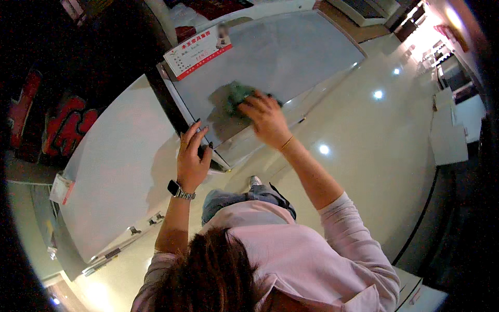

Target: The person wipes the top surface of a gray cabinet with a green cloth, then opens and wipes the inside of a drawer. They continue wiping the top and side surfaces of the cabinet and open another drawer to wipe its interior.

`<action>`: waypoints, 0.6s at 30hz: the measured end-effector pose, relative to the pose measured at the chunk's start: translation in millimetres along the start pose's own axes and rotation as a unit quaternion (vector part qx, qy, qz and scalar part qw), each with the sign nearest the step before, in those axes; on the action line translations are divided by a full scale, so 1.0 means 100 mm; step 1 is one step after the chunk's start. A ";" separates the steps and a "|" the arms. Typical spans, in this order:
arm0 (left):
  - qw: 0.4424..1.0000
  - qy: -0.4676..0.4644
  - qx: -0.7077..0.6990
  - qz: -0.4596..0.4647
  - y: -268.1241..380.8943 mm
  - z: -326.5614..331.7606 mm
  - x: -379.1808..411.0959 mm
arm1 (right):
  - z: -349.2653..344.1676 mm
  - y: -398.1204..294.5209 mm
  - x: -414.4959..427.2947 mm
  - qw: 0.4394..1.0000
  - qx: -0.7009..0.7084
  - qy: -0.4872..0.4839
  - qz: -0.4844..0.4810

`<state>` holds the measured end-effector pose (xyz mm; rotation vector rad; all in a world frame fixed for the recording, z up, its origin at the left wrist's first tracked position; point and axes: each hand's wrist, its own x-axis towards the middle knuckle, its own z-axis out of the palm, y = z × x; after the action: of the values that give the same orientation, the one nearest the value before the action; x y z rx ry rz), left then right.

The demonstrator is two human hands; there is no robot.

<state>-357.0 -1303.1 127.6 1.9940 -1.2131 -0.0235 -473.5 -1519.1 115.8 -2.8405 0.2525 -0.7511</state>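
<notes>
My right hand (269, 121) presses a green cloth (239, 93) against a smooth grey panel (300, 54); the hand and cloth are blurred. The cloth's shadow falls on the panel beside it. My left hand (193, 160), with a watch on its wrist, rests on the panel's near left edge, fingers apart and holding nothing. Under and beside those fingers runs a dark gap (167, 103) between the grey panel and a large pale panel (121, 136) on the left.
A printed sign (197, 50) stands at the grey panel's far left corner. Metal hinges (134, 231) show along the pale panel's lower edge, and a small card (62, 189) is at its left. Glossy tiled floor (362, 148) lies to the right, with white boxes or panels (448, 128) beyond.
</notes>
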 end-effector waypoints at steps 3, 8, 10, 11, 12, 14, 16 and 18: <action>0.996 0.037 0.079 0.011 -0.02 0.18 -0.07 | -0.18 0.65 -0.01 0.999 -0.023 0.019 0.039; 0.987 0.050 0.153 0.014 0.05 0.30 -0.06 | -0.39 1.91 -0.02 0.981 -0.059 0.108 0.150; 0.984 0.062 0.164 0.012 0.05 0.33 -0.06 | -0.31 2.01 0.04 0.979 -0.101 0.112 0.140; 0.983 0.070 0.168 0.009 0.06 0.35 -0.07 | -0.29 2.06 0.06 0.976 -0.123 0.115 0.136; 0.981 0.079 0.180 0.003 0.05 0.34 -0.08 | -0.25 1.77 0.15 0.980 -0.099 0.114 0.133; 0.973 0.101 0.207 -0.019 0.10 0.35 -0.07 | -0.10 1.35 0.30 0.987 -0.067 0.011 0.147; 0.967 0.112 0.225 -0.038 0.10 0.35 -0.09 | 0.00 0.67 0.32 0.998 -0.039 -0.045 0.032; 0.966 0.114 0.228 -0.044 0.09 0.36 -0.07 | 0.15 0.15 0.19 0.996 0.059 -0.057 -0.029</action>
<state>-381.6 -1321.7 105.1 2.3657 -1.0454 0.4679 -451.5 -1535.8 108.4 -2.7766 0.1060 -0.5920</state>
